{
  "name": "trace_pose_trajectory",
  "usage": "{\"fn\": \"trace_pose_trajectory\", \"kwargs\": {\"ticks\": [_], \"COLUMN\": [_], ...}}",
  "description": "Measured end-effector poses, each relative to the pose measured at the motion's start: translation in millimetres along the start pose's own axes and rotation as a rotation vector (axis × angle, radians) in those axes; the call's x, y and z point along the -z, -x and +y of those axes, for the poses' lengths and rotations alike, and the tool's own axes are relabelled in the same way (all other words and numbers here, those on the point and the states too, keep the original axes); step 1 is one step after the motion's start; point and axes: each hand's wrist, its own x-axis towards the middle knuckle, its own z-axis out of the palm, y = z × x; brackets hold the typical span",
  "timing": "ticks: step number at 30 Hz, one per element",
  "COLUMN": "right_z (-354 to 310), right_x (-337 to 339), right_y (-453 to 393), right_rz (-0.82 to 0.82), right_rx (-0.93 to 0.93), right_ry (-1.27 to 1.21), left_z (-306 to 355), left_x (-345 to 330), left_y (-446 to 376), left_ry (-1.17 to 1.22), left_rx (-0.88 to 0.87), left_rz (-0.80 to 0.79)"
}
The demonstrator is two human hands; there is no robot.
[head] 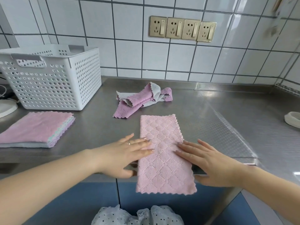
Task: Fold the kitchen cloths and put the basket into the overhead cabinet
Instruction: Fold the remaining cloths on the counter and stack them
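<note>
Where the white-tiled wall (129, 51) meets it, a brushed steel counter (211, 111) runs across the view, dull and reflective, with blue cabinet fronts (81, 200) below its front edge. Four brass-coloured sockets (182, 28) sit in a row on the tiles. A white perforated basket (53, 82) stands at the back left of the counter, upright. Just in front of it lies a stack of folded cloths (35, 129), pink on top with grey and pale edges showing at the side. Near the middle, towards the wall, a crumpled cloth (141, 99), pink on one face and grey on the other, lies in a loose heap. At the far right edge, part of a white dish (292, 121) shows.

Closest to the person, a pink cloth (162, 153) with a quilted diamond pattern and scalloped edges lies folded into a long rectangle, its near end hanging over the counter's front edge. The left hand (128, 156) rests flat on its left side, fingers straight and spread, a ring on one finger. The right hand (209, 161) lies flat on its right side, fingers likewise extended, gripping nothing.
</note>
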Motion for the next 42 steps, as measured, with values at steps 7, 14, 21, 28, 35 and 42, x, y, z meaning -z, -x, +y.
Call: {"fn": "trace_pose_trajectory", "kwargs": {"ticks": [7, 14, 21, 28, 35, 42], "right_z": [-10.5, -15.7, 5.7, 23.2, 27.7, 35.9], "right_x": [-14.6, 15.4, 21.1, 17.4, 19.9, 25.8], "right_y": [-8.3, -38.7, -103.4, -124.3, -124.3, -124.9], "right_rz": [0.465, 0.658, 0.616, 0.370, 0.277, 0.382], "right_rx": [0.027, -0.454, -0.736, -0.896, -0.923, -0.963], "right_ry": [-0.115, -0.792, -0.984, -1.028, -1.111, -0.998], "left_z": [4.1, 0.0, -10.5, -30.5, -40.4, -39.4], "left_x": [-15.6, 3.8, 14.3, 16.6, 13.3, 28.3], "left_y": [-3.4, -29.1, -63.5, -80.5, -85.0, -68.4], "left_ry": [0.173, 0.981, 1.200, 1.117, 1.207, 0.486], "left_rx": [0.049, 0.357, 0.547, 0.774, 0.801, 0.691], "left_rz": [0.284, 0.602, 0.694, 0.495, 0.400, 0.468]}}
